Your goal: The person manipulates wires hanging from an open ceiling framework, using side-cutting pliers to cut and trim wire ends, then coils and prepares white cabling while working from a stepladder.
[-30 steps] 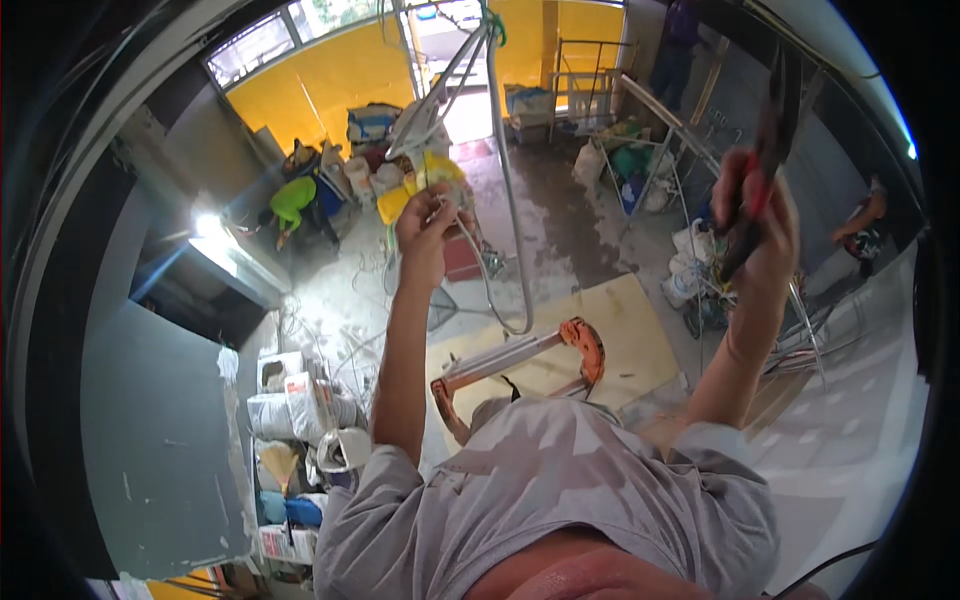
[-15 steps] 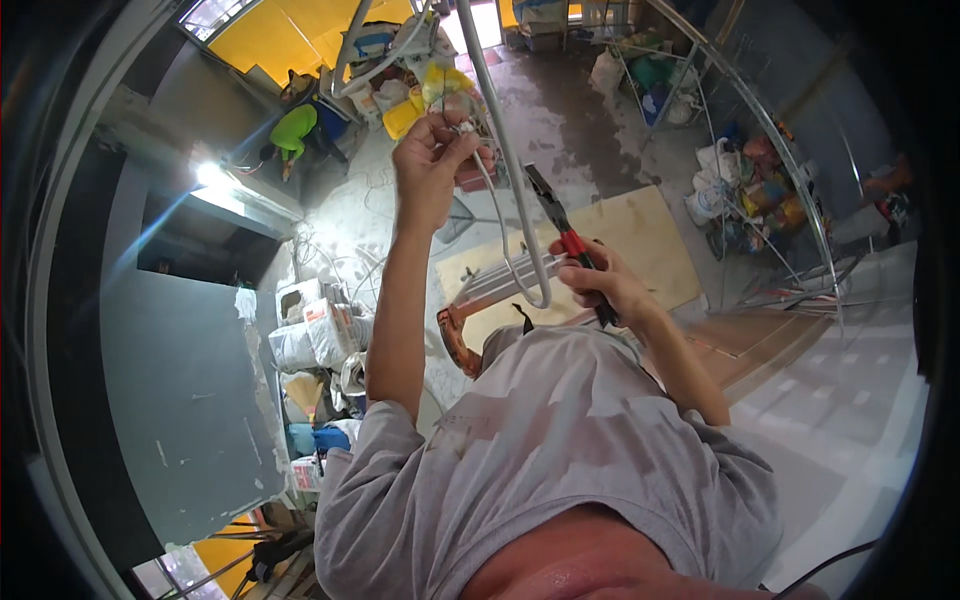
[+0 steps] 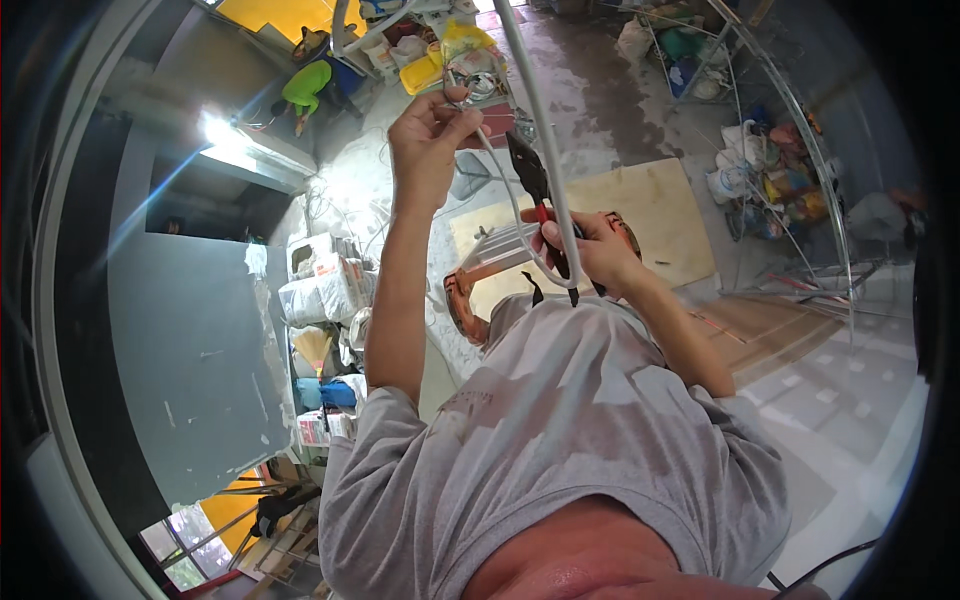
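My left hand (image 3: 428, 140) is raised, fingers closed on a thin white cable (image 3: 492, 155) near its end. The cable runs down into a U-bend beside a thicker grey-white line (image 3: 547, 130) that hangs from above. My right hand (image 3: 590, 245) grips pliers (image 3: 527, 165) with black jaws and red-and-black handles, held upright right behind the hanging line, lower than my left hand. Beneath me, partly hidden by my shirt, is an orange-and-silver stepladder (image 3: 462, 298) over a pale board (image 3: 680, 230).
A person in green (image 3: 308, 88) bends by a bright light at upper left. Stacked white bags (image 3: 310, 295) and a broom (image 3: 312, 350) stand left. Yellow items (image 3: 425, 70) sit ahead, piled bags (image 3: 745, 175) and metal tubing at right. A grey panel (image 3: 195, 350) is at far left.
My right hand has come down and inward with the pliers from high at the right to beside the cable. My left hand stays on the cable. The view has shifted.
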### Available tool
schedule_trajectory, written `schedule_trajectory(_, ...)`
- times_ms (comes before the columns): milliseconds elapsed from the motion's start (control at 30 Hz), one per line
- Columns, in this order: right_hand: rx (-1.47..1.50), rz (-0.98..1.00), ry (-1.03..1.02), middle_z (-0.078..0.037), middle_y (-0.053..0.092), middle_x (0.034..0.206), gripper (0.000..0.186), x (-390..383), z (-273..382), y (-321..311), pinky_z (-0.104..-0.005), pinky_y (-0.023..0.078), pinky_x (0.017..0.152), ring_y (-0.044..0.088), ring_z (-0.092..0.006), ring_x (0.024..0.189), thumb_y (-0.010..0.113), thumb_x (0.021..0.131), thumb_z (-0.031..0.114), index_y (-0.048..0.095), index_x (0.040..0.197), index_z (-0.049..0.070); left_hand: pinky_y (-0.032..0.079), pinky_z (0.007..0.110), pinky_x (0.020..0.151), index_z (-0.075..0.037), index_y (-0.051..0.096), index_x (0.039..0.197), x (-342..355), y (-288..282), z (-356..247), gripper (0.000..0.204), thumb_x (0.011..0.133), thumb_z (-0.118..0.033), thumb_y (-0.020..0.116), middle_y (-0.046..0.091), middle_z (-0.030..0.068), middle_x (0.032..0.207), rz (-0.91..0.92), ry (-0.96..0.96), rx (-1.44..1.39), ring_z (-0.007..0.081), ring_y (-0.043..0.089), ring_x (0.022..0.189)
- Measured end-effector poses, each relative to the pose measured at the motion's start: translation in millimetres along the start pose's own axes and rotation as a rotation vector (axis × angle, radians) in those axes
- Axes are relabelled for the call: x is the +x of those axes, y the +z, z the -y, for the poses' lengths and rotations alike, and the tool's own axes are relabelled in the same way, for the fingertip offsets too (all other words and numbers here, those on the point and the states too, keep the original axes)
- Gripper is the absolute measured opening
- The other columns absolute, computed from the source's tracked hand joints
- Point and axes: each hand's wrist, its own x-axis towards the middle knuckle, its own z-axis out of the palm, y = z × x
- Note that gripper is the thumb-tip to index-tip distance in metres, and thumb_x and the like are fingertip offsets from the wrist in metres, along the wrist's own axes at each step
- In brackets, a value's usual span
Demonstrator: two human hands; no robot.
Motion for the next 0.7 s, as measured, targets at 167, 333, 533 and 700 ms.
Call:
schedule_trajectory(167,-0.054,0.069,0.02,-0.004,0.071,0.11,0.044,2,-6,-3,-0.0304,0.053,0.083,0.065,-0.013,0.089,0.056,0.106,0.03,0.054,0.141,0.005,0.06,0.029,0.065,0.002,0.063,0.117,-3,0,2,0.028,0.09,0.002,0.071,0.068,0.0078,0.086,-0.001,-0.026,0.044,0.0176,0.072,0.077)
schedule_trajectory(333,0.01,0.156,-0.051,-0.007,0.067,0.126,0.046,2,-11,-16,-0.0328,0.052,0.094,0.066,-0.017,0.109,0.056,0.105,0.027,0.05,0.144,0.004,0.061,0.029,0.065,0.004,0.062,0.118,-3,-6,6,0.03,0.09,0.002,0.071,0.068,0.0087,0.086,-0.003,-0.031,0.073,0.0179,0.071,0.077)
schedule_trajectory(533,0.012,0.158,-0.061,-0.011,0.061,0.137,0.056,2,-16,-29,-0.0378,0.05,0.103,0.061,-0.0217,0.122,0.058,0.103,0.033,0.045,0.148,0.002,0.06,0.031,0.07,0.004,0.06,0.118,-2,-14,13,0.03,0.09,0.001,0.071,0.068,0.0107,0.09,0.048,-0.051,0.106,0.0206,0.071,0.079)
schedule_trajectory(700,-0.059,0.114,-0.068,-0.012,0.058,0.141,0.059,3,-19,-33,-0.038,0.049,0.104,0.057,-0.0219,0.128,0.057,0.103,0.036,0.043,0.149,0.002,0.058,0.032,0.08,0.0,0.06,0.112,-13,-6,9,0.023,0.091,0.002,0.069,0.066,0.0103,0.1,0.136,-0.133,-0.023,0.0248,0.072,0.093)
